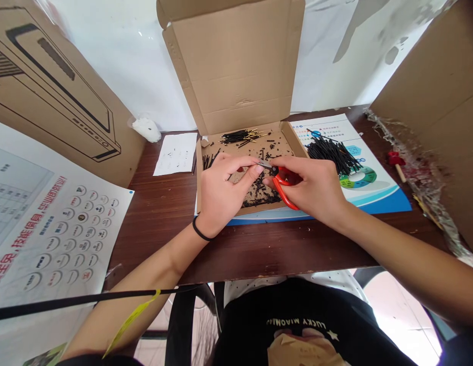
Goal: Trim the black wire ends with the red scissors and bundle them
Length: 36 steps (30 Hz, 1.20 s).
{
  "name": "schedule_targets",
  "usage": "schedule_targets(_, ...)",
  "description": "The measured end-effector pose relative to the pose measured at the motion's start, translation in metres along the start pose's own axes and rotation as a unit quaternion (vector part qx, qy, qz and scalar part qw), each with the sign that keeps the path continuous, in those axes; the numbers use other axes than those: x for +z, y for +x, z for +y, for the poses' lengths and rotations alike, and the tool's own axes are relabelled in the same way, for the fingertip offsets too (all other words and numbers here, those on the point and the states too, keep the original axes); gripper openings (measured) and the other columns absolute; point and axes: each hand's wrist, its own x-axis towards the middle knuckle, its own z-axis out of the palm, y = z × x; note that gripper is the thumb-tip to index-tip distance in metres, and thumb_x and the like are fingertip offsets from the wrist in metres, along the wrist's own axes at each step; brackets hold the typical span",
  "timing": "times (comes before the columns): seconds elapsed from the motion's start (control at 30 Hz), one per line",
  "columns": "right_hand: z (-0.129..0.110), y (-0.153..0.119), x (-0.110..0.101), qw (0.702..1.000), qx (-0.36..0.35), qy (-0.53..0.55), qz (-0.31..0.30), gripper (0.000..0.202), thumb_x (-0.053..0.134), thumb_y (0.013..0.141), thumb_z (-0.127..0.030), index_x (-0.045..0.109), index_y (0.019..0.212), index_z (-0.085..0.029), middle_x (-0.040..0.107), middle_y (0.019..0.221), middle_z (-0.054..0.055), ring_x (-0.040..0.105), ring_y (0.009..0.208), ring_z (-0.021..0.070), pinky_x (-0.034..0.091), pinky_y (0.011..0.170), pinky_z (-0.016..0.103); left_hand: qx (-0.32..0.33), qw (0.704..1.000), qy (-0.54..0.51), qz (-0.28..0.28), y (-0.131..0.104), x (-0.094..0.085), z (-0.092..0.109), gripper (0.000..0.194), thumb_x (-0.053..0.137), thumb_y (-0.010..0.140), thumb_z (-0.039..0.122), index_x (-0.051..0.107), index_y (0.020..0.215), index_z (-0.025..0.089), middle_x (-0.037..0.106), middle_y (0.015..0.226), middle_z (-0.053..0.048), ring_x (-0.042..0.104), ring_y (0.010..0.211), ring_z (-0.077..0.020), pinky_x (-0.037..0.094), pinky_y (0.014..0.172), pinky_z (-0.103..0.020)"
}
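Note:
My right hand [312, 185] is closed around a pair of small scissors with red handles [285, 195], their blades pointing left. At the blade tips, the thumb and forefinger of my left hand [224, 188] pinch together; whatever lies between them is too small or hidden to name. Both hands are over an open cardboard box [236, 66] whose floor is littered with short black scraps [261, 194]. At the back of the box lies a bundle of thin black sticks with gold-coloured ends [240, 136]. More black sticks [209, 160] show beside my left hand, partly covered.
Right of the box, a heap of black sticks [331, 154] lies on a printed sheet [388, 195]. A white paper slip [175, 154] is on the left of the brown table [266, 249]. Cardboard panels [427, 76] flank both sides, with crumpled clear plastic [430, 203] on the right.

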Motion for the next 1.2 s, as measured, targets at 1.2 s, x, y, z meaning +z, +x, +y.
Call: schedule_targets(1.2, 0.0081, 0.0044, -0.0053, 0.998, 0.047, -0.034, -0.034, 0.037, 0.060, 0.086, -0.057, 0.075, 0.081, -0.024, 0.064, 0.058, 0.003, 0.050, 0.053, 0.0151, 0.034, 0.053, 0.030, -0.016, 1.000, 0.020, 0.014, -0.0019, 0.0020, 0.0030, 0.013, 0.069, 0.085, 0.039, 0.079, 0.085, 0.030, 0.073, 0.077, -0.001, 0.056, 0.077, -0.0191, 0.046, 0.074, -0.034)
